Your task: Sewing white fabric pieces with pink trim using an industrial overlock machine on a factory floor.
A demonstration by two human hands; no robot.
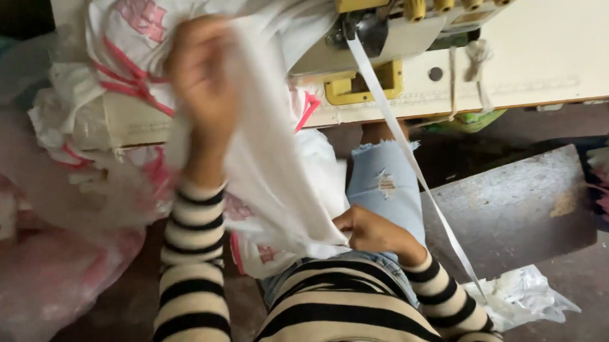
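Clearly, a piece of white fabric [271, 156] is stretched between two hands above the lap. It is thin, soft and slightly see-through, and it hangs as a long slanted sheet from upper left to lower right, with loose folds along its length. Pink printing and a pink cord edging can be made out on the part of it that lies lower, by the knee, though the print is too blurred to be made out further.

The upper end is gripped by the left hand [200, 80], which is raised in front of the sewing table [565, 59]; the fingers are curled shut around a gathered bunch of the cloth, but the hand is blurred, so the exact hold cannot be told. The lower end is pinched by the right hand [370, 230], held low just above the thigh, with the fingertips pressed together on a corner of the cloth.

Both forearms are covered by sleeves striped in black and cream. Pale blue jeans [388, 187], torn at the knee, are seen beneath the cloth.

Behind the raised hand, a heap of similar white pieces with pink trim [120, 43] is piled on the left part of the table. A sewing machine [390, 26] with yellow parts is set at the table's upper middle, and a white tape [413, 161] runs down from it slantwise past the right forearm. A clear plastic bag [37, 276] lies at the lower left.
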